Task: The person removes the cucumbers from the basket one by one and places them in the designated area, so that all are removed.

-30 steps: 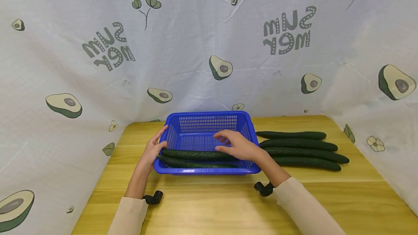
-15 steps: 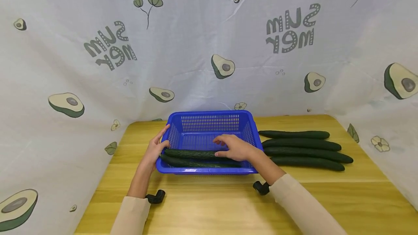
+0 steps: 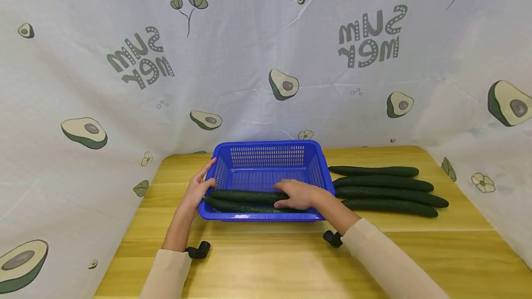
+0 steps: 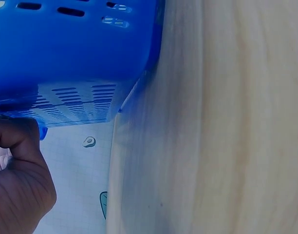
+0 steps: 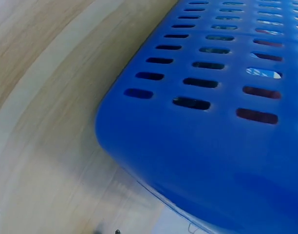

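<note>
A blue perforated plastic basket (image 3: pixel 262 217) stands on the table. My left hand (image 3: pixel 193 194) grips its left rim, thumb over the edge. Along the basket's near wall lie two long dark green cucumbers, a farther cucumber (image 3: pixel 245 196) and a nearer cucumber (image 3: pixel 238 207). Reaching inside, my right hand (image 3: pixel 301 195) holds the right part of the farther one, thumb on the near side and fingers across the far side. That end is hidden under the palm. The left wrist view shows the basket's outer wall (image 4: pixel 81 53) beside my hand; in the right wrist view the basket (image 5: pixel 197 136) hides my hand.
To the right of the basket several more cucumbers (image 3: pixel 386 192) lie side by side on the wooden table (image 3: pixel 266 262). Their left ends come close to the basket's right wall. A white cloth (image 3: pixel 232 59) printed with avocados hangs behind and at both sides.
My right hand has come down from above the cucumbers and closed over the farther one. My left hand stays on the basket rim. The view shifted slightly at first.
</note>
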{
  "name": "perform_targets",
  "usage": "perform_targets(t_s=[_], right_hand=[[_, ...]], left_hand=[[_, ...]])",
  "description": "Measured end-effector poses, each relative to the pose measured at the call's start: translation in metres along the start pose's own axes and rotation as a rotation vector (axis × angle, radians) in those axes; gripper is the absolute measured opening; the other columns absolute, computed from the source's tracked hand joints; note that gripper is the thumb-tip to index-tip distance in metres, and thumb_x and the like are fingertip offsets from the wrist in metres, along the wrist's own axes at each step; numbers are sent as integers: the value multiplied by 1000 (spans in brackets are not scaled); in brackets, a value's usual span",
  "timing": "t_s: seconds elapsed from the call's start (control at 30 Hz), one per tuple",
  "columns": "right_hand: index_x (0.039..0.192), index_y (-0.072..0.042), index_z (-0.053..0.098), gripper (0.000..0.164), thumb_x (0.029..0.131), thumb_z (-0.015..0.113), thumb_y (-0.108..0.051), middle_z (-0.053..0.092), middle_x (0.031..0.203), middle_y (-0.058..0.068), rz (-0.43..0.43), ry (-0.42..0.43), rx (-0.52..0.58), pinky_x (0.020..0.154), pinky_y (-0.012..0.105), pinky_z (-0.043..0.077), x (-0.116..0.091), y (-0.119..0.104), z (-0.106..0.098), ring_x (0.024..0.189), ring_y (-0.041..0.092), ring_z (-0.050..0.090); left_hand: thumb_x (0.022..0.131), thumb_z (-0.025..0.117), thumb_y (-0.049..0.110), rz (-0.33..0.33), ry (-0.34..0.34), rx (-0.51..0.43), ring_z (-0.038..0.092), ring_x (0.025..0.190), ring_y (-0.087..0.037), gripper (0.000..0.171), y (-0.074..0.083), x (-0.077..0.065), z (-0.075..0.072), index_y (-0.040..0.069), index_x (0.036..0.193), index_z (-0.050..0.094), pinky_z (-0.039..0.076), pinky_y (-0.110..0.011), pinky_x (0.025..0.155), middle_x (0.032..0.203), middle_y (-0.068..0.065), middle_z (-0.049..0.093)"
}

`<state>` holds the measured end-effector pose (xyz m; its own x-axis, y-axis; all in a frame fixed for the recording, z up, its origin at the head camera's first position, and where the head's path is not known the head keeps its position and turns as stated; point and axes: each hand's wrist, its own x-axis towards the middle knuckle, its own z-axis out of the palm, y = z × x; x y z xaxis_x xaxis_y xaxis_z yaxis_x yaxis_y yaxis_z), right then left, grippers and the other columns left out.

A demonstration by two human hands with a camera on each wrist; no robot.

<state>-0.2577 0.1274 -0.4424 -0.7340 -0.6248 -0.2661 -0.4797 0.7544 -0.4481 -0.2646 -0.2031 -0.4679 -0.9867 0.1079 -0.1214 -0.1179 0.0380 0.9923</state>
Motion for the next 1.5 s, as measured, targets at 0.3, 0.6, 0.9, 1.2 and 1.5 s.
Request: perform_targets(t_s=[0.3,0.6,0.9,1.2,1.5], right_hand=[[130,-6,67,40,100,67,-33,68,131,12,-36,19,1,110,49,46,2,1,3,134,34,57],[139,-9,63,48,100,66,-37,65,139,11,-31,68,49,107,48,49,2,-3,2,130,30,60],[140,-13,62,45,102,63,-36,63,128,9,-62,245,62,94,46,53,-4,-1,-1,111,25,63],[137,-18,64,42,99,66,-38,64,128,4,-77,373,117,96,46,53,-16,-4,-10,116,24,61],[136,-21,65,40,100,64,-40,63,129,1,-94,447,95,100,48,52,-27,-10,-24,120,24,62]], left_hand=[[93,55,1,-7,2,12,51,132,-37,78,-1,0,0,41,158,40,56,-31,89,169,-2,27],[92,55,1,-4,13,13,49,134,-35,77,-2,1,1,40,157,42,55,-28,86,169,0,27],[92,55,-1,3,1,-10,50,133,-37,78,-1,0,0,39,158,42,56,-26,83,168,-3,30],[92,54,-2,11,-5,-13,49,135,-38,78,-2,2,0,37,158,42,56,-25,83,168,-6,31],[97,51,1,35,0,13,61,111,-23,71,-2,1,-2,36,159,41,59,-32,81,166,-5,33]])
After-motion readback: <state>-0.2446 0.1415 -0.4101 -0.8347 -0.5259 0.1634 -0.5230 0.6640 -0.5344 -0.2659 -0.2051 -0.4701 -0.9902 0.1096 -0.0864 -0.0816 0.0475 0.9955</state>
